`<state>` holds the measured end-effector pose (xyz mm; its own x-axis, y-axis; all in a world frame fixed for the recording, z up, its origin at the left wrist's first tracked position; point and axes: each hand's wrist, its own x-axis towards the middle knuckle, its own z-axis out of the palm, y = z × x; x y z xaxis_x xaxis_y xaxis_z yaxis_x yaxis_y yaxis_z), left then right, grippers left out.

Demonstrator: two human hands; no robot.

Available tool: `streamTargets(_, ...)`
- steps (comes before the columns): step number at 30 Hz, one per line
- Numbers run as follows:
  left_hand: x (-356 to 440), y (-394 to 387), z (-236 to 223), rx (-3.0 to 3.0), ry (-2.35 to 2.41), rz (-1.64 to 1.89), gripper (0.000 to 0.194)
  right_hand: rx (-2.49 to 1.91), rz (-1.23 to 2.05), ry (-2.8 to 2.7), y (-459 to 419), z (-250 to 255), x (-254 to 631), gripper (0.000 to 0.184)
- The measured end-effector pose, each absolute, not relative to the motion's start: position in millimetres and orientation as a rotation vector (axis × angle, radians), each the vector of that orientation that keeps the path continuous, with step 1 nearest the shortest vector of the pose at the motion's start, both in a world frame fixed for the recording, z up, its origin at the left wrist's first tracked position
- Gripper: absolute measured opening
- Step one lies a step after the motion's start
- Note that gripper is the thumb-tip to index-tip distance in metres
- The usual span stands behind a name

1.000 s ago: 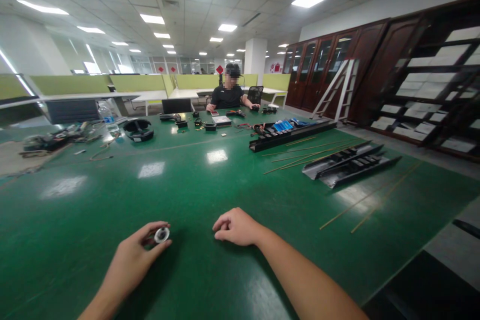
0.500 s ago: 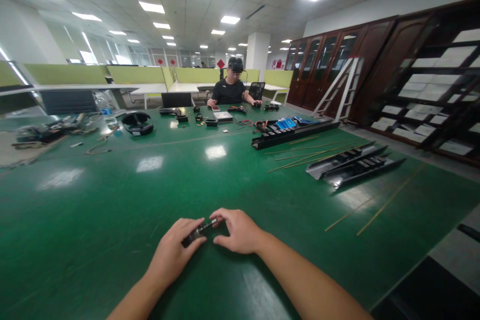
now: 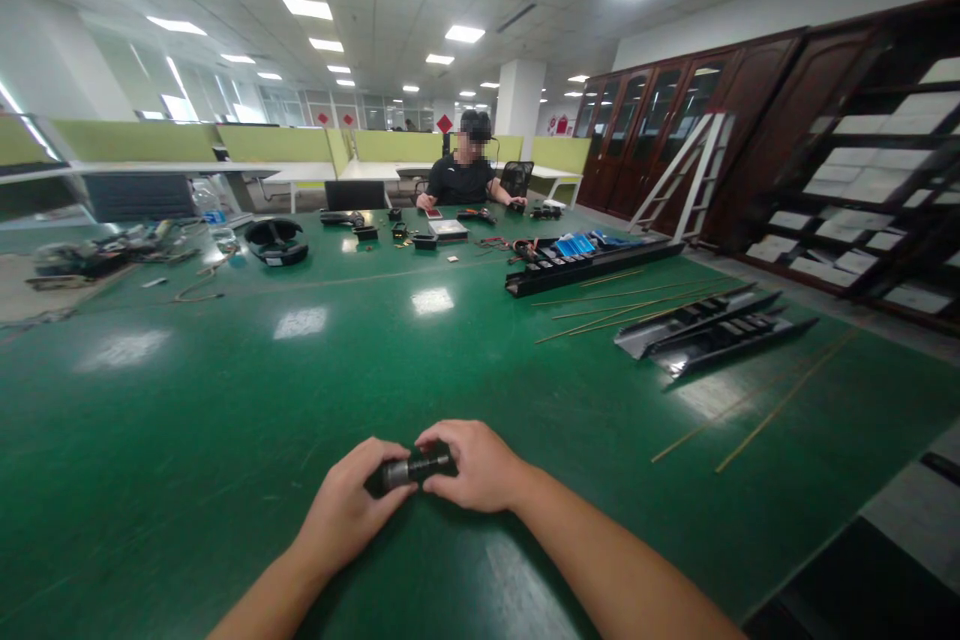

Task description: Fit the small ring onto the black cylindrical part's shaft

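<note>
Both of my hands meet low over the green table point(image 3: 225, 400), near its front edge. My left hand point(image 3: 352, 505) is wrapped round the left end of a small dark cylindrical part point(image 3: 411, 469) with a metal band. My right hand point(image 3: 476, 465) pinches the right end of the same part between thumb and fingers. The part lies roughly level between the two hands, just above the table top.
Long black trays point(image 3: 705, 330) and thin yellow rods point(image 3: 750, 415) lie to the right. A black tray with blue pieces point(image 3: 577, 260) sits farther back. A black round object point(image 3: 276, 240) and cable clutter point(image 3: 105, 260) are at the far left. Another person point(image 3: 469, 175) sits at the far end.
My left hand moved right with the small part and met my right hand. Both hands now hold the part, and the right fingers have closed further onto its end.
</note>
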<state>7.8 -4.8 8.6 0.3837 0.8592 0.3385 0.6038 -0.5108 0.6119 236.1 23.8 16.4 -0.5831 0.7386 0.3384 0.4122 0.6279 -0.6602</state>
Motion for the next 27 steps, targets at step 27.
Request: streamTargets(27,7.4,-5.0,9.9,2.317,1.218,0.991,0.027,-0.854,0.635,-2.272,22.8,15.2,234.0,0.032)
